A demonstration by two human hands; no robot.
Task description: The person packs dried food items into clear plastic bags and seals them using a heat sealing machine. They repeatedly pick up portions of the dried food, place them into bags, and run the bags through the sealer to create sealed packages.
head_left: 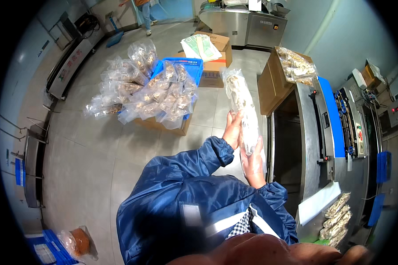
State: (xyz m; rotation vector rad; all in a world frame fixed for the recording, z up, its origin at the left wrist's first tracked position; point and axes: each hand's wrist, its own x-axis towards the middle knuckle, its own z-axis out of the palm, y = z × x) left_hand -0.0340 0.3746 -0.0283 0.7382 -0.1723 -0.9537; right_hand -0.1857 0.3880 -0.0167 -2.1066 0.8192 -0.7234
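A long clear plastic bag (pixel 241 95) of pale, cream-coloured food pieces is held upright in front of me. My left hand (pixel 233 130) grips its left side around the middle, and my right hand (pixel 255 163) is closed on its lower part. Ahead to the left, many clear bags (pixel 166 95) of brownish pieces are heaped on and around a blue crate (pixel 193 66) on a cardboard box (pixel 179 129). To the right, similar pale bags (pixel 296 64) lie on a tall carton (pixel 268 84), and more bags (pixel 336 216) lie on the steel surface at lower right.
A steel machine with a blue panel (pixel 329 117) lines the right. Papers (pixel 199 46) lie on boxes ahead, before a steel machine (pixel 261 28). A person's legs (pixel 147 17) are at the back. A blue crate (pixel 53 247) sits at lower left.
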